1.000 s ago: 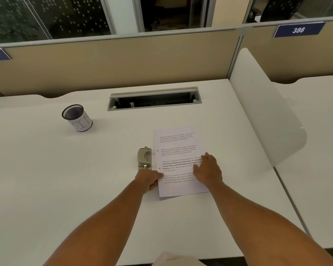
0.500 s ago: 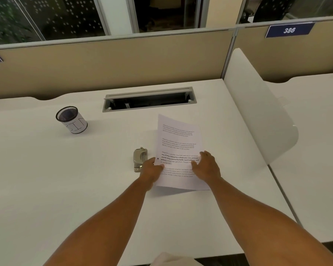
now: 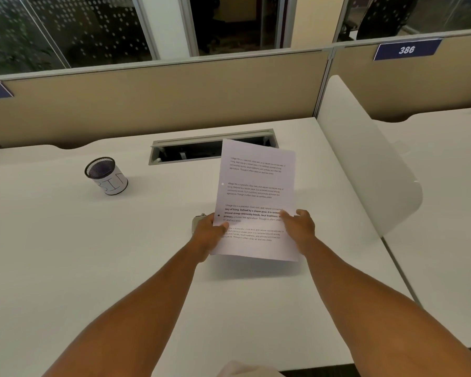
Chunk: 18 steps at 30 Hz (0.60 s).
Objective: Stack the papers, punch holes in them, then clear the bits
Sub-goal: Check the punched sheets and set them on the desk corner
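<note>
Worktop (image 3: 65, 268): white office cubicle surface.
Papers (image 3: 256, 197): punched stack lifted clear, tilted upright.
Left hand (image 3: 210, 235): clamped on left edge.
Right hand (image 3: 299, 227): clamped on right edge.
Hole punch (image 3: 197, 223): behind left hand.
Advice: grip evenly; bits likely remain below.

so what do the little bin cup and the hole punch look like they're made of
Bin cup: looks like black wire mesh, seen in the dark, see-through rim, wrapped in a matte white paper band hand-lettered "BIN". Hole punch: mostly hidden behind the left hand and the papers; the visible sliver is dull grey with a soft sheen, probably metal, though painted plastic can't be ruled out.
</note>
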Each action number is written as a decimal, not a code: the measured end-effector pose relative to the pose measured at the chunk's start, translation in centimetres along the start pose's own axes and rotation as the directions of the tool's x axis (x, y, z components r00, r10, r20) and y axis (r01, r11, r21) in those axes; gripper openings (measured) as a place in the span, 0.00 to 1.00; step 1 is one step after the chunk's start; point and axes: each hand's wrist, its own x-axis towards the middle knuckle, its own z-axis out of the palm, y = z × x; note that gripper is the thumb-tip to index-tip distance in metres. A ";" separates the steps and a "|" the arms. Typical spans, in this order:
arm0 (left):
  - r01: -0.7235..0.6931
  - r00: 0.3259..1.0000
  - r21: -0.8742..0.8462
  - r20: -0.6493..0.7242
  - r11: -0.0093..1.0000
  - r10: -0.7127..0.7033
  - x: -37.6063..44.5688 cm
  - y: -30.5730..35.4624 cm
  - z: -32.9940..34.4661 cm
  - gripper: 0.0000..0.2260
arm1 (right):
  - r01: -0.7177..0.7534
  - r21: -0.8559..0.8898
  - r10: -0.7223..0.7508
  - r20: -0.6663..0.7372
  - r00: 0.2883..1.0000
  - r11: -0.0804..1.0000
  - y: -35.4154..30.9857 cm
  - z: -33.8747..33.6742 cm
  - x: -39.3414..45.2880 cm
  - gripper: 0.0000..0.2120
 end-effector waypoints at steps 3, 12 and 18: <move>-0.013 1.000 0.007 0.005 1.000 0.013 0.0 0.3 -0.5 0.14 | 0.047 0.104 -0.048 0.006 0.999 0.993 -0.2 0.1 0.0 0.18; -0.011 0.999 -0.079 0.042 0.997 0.014 -0.2 0.9 -1.5 0.12 | 0.150 0.282 -0.148 -0.030 0.989 0.948 -1.2 -0.3 -0.4 0.06; 0.030 1.000 -0.154 -0.001 0.988 -0.031 0.1 1.0 -1.8 0.09 | 0.190 0.274 -0.185 -0.045 0.982 0.943 -1.1 -0.5 -0.2 0.07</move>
